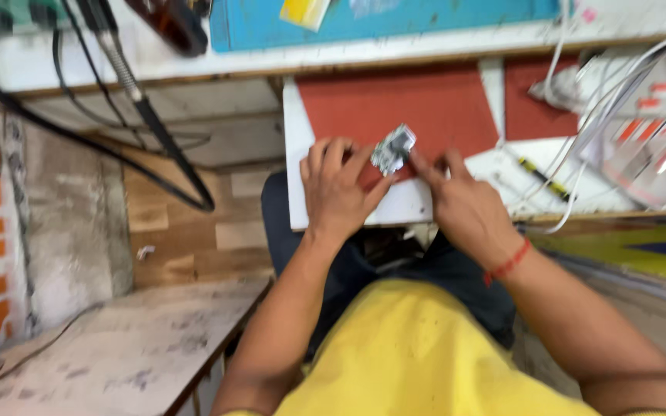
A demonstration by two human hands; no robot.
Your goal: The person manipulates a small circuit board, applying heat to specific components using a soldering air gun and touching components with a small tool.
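Under both hands lies a white surface (302,139) with a red mat (425,100) beyond the fingertips and white cables (618,85) off to the right of the right hand. The left hand (338,189) rests with fingers loosely curled, its fingertips pinching one edge of a small silvery circuit part (393,149). The right hand (464,204), with a red thread at its wrist, is mostly closed and grips the part's other edge with thumb and forefinger; no containers can be made out in the blur.
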